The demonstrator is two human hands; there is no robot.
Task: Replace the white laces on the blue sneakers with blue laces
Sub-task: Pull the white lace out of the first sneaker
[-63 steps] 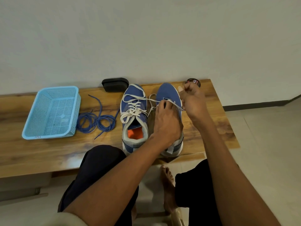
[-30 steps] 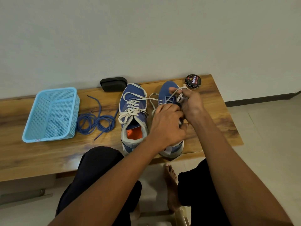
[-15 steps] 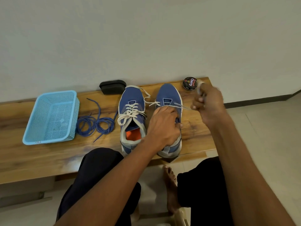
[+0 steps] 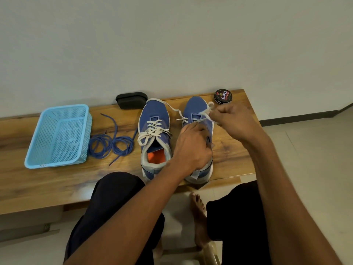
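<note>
R hand (image 4: 232, 121) pinches white lace (image 4: 205, 113) at ~1 o'clock of R sneaker (image 4: 198, 119), strand running 10-to-4 across the toe eyelets, L hand (image 4: 193, 148) clamps that shoe's midfoot, blue laces (image 4: 110, 144) lie at 9 o'clock, nearer L hand.

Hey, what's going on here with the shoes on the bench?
A seated person is unlacing the right sneaker of a blue pair on a wooden bench. The left hand steadies that shoe while the right hand pinches its white lace and draws it out of the eyelets. The left sneaker is fully laced in white. The blue laces lie coiled beside a light-blue basket, untouched.
</note>
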